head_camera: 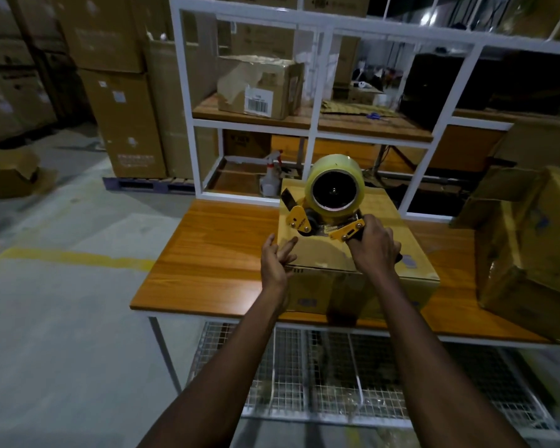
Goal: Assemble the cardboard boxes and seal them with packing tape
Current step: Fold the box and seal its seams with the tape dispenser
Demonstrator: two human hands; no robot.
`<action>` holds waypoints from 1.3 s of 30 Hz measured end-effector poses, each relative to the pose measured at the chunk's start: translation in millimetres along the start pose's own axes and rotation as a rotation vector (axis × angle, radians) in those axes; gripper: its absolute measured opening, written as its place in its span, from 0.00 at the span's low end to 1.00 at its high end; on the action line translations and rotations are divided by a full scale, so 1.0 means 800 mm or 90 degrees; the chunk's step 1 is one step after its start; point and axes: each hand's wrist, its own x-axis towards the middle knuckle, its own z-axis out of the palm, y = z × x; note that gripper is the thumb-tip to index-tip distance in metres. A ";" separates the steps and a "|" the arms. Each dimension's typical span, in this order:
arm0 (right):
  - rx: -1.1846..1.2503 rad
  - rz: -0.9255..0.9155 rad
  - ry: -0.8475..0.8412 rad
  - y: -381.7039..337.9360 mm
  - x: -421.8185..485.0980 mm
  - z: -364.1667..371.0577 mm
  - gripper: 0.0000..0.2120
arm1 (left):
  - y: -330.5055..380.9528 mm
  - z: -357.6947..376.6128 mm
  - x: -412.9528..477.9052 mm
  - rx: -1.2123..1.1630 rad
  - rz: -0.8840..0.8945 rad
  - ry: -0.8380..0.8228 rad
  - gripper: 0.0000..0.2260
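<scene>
A closed cardboard box [388,279] sits on the wooden table [217,253]. On its top stands a yellow tape dispenser [320,218] carrying a big roll of clear tape [335,189]. My right hand [374,250] grips the dispenser's handle from behind. My left hand [277,257] lies at the box's left top edge, fingers spread and relaxed, touching the lid. A strip of clear tape runs down the box's front face.
More cardboard boxes [530,247] lean at the table's right end. A white shelf frame [314,130] behind holds a torn box [259,88], a spray bottle [270,176] and scissors [377,116]. Stacked cartons [123,92] stand on the left; a wire-mesh shelf [320,376] lies under the table.
</scene>
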 end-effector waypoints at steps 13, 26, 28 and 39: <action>0.016 -0.003 0.006 -0.016 -0.012 -0.014 0.12 | 0.041 -0.022 0.010 0.085 -0.315 -0.192 0.34; 0.014 0.005 -0.002 -0.024 -0.024 -0.014 0.12 | 0.033 -0.015 0.005 -0.053 -0.291 -0.113 0.10; 0.012 0.003 -0.005 -0.024 -0.026 -0.013 0.12 | 0.033 -0.015 0.007 -0.066 -0.284 -0.105 0.10; -0.014 -0.013 -0.069 -0.009 -0.027 0.001 0.13 | 0.037 -0.051 0.024 0.113 -0.119 -0.013 0.05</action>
